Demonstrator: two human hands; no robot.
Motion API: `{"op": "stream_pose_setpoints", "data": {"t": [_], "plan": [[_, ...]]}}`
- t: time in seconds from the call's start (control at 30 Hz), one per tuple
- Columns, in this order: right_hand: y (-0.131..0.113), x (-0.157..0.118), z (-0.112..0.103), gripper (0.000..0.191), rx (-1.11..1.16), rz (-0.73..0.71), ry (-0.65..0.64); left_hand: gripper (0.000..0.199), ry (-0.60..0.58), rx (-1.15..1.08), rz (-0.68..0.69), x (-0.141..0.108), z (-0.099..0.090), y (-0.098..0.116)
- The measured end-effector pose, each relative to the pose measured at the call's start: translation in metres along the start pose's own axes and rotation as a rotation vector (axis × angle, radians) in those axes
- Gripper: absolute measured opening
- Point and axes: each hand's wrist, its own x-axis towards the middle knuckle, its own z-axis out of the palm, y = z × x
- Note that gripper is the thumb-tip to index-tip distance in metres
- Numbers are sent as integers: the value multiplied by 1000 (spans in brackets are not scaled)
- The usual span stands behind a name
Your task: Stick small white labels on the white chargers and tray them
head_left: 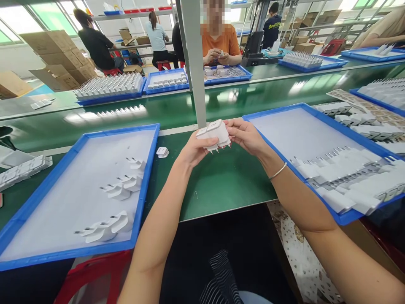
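Observation:
Two white plug adapters (214, 133) are side by side above the green bench, their metal pins pointing down. My left hand (198, 148) is wrapped round them from the left, thumb across the front. At their right side, the fingers of my right hand (245, 135) are pressed together against the adapters' edge. A blue-rimmed tray (79, 181) to the left holds several white adapters (117, 191) near its right side. The right blue-rimmed tray (284, 122) holds rows of adapters (344, 169) at its near end.
A small stack of white pieces (162, 152) lies beside the left tray. A grey upright post (198, 63) rises just beyond my hands. Across the bench, a person in orange (221, 42) works behind another tray (247, 75). More adapters (373, 124) lie at the far right.

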Motion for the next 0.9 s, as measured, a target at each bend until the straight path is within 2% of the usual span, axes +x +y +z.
{"op": "stream_pose_setpoints", "data": {"t": [0.17,0.27,0.5,0.57,0.67,0.73,0.9], "plan": [[4,3,0,46,-45,-39,48,63,-37,-47,3,1,-1,0],[7,3,1,50,-140,-112,85,64,-37,-11,-4,-1,-4,2],[9,-1,8,46,-320,-273,238,56,50,21,46,-2,1,2],[8,-1,10,46,-266,-244,180,53,86,11,56,-2,3,0],[5,0,11,51,-184,-101,59,55,76,0,45,-1,4,0],[5,1,12,53,-208,-88,81,59,28,5,18,-2,4,2],[6,-1,12,42,-370,-205,202,69,-29,90,-26,-4,6,4]]}}
